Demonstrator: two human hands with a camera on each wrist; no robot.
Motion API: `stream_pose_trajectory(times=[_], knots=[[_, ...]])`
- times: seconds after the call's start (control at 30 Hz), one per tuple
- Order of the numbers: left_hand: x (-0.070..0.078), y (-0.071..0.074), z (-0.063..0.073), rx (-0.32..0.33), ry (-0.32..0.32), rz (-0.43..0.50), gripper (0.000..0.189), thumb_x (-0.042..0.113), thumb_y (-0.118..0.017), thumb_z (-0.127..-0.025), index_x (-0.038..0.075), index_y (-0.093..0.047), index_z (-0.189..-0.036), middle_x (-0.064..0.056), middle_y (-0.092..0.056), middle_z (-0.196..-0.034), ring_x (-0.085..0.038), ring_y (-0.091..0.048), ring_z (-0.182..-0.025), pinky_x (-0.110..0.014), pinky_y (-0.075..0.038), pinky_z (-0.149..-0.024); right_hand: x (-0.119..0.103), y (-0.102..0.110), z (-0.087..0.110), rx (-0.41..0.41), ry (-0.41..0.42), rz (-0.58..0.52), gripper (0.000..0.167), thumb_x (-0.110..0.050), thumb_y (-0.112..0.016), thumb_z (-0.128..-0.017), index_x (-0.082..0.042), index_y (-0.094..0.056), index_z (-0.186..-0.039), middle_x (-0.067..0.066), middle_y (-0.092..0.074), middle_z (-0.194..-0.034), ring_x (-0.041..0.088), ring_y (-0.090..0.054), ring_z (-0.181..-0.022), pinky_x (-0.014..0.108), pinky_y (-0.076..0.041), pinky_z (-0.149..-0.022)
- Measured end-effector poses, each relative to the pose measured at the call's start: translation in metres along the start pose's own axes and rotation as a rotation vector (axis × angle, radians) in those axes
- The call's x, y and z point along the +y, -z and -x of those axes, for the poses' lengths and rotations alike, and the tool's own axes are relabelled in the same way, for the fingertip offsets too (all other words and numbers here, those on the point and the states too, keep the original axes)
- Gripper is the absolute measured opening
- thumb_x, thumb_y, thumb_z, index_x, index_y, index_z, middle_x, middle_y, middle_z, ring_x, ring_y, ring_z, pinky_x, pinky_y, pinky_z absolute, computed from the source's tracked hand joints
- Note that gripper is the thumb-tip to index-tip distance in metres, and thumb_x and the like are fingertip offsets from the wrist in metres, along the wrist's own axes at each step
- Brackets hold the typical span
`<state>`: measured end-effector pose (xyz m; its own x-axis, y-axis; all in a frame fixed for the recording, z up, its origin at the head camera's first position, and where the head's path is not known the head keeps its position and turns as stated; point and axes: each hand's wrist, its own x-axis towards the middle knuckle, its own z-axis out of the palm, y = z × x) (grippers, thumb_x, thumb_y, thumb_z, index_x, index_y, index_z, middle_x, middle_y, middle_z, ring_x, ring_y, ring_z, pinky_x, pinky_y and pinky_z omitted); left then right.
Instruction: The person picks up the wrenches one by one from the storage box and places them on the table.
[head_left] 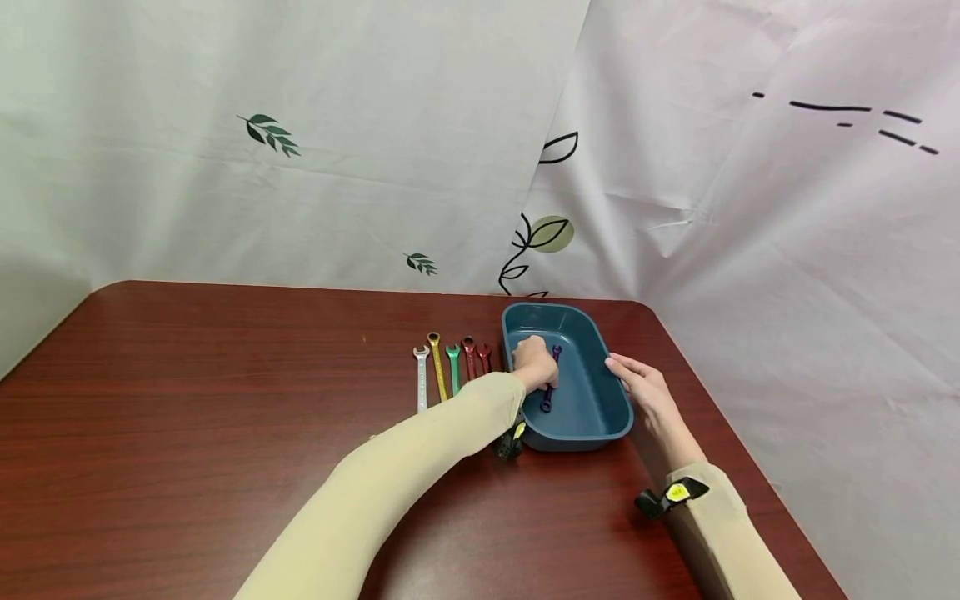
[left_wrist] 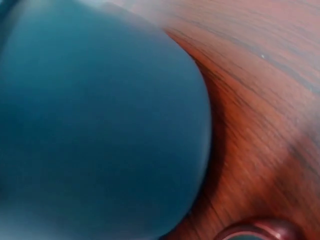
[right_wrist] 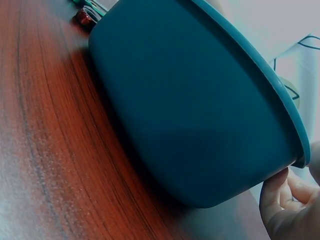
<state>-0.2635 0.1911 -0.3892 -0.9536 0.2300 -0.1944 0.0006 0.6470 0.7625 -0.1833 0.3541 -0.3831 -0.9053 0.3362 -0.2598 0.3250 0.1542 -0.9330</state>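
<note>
In the head view my left hand (head_left: 536, 363) reaches down inside a blue tub (head_left: 588, 421). Its curled fingers hold a purple wrench (head_left: 547, 402), whose two ends show beyond the hand, low over the tub floor. My right hand (head_left: 651, 400) grips the tub's right side at the rim. In the right wrist view, fingers of the right hand (right_wrist: 292, 205) meet the tub's outer wall (right_wrist: 195, 110) just under the rim. The left wrist view is mostly filled by the blurred tub wall (left_wrist: 105, 120); the left fingers cannot be made out there.
Left of the tub several wrenches lie side by side: silver (head_left: 422, 379), gold (head_left: 437, 367), green (head_left: 453, 367), red (head_left: 470, 358) and dark red (head_left: 484, 357). My left forearm (head_left: 420, 450) covers their lower ends. White printed cloth (head_left: 337, 200) hangs behind the brown table (head_left: 187, 417).
</note>
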Motion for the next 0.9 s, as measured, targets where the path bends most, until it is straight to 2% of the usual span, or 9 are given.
stream_pose_trajectory(times=[0.17, 0.47, 0.73, 0.9], knots=[[-0.0019, 0.0005, 0.0011, 0.004, -0.024, 0.022, 0.031, 0.000, -0.083, -0.068, -0.001, -0.069, -0.096, -0.021, -0.068, -0.093, -0.020, -0.064, -0.048, -0.023, -0.048, -0.037, -0.0008, -0.0007, 0.0010, -0.004, 0.000, -0.019, 0.065, -0.034, -0.063, -0.093, -0.003, -0.040, -0.146, -0.017, -0.060, -0.097, -0.005, -0.062, -0.079, 0.015, -0.055, -0.070], [-0.0030, 0.0011, 0.0012, 0.000, -0.030, 0.053, 0.031, -0.002, -0.083, -0.067, -0.002, -0.070, -0.095, -0.022, -0.067, -0.102, -0.015, -0.054, -0.039, -0.022, -0.047, -0.036, -0.0005, -0.0012, 0.0005, 0.013, -0.012, -0.045, 0.062, -0.031, -0.063, -0.093, -0.003, -0.042, -0.144, -0.019, -0.063, -0.085, -0.002, -0.063, -0.073, 0.015, -0.056, -0.067], [-0.0019, 0.0005, 0.0009, 0.007, -0.010, 0.051, 0.032, -0.001, -0.084, -0.066, -0.001, -0.068, -0.095, -0.022, -0.067, -0.101, -0.016, -0.057, -0.040, -0.022, -0.048, -0.036, 0.0004, 0.0002, 0.0000, 0.010, -0.007, -0.030, 0.063, -0.032, -0.063, -0.093, -0.003, -0.041, -0.145, -0.019, -0.063, -0.086, -0.002, -0.064, -0.074, 0.015, -0.056, -0.067], [-0.0020, 0.0013, 0.0012, 0.000, 0.003, 0.054, 0.033, -0.001, -0.083, -0.067, 0.000, -0.068, -0.097, -0.022, -0.066, -0.103, -0.015, -0.057, -0.041, -0.022, -0.049, -0.037, 0.0006, -0.0004, 0.0002, 0.006, -0.001, -0.014, 0.063, -0.034, -0.062, -0.093, -0.004, -0.041, -0.145, -0.017, -0.060, -0.094, -0.004, -0.062, -0.078, 0.015, -0.055, -0.070]])
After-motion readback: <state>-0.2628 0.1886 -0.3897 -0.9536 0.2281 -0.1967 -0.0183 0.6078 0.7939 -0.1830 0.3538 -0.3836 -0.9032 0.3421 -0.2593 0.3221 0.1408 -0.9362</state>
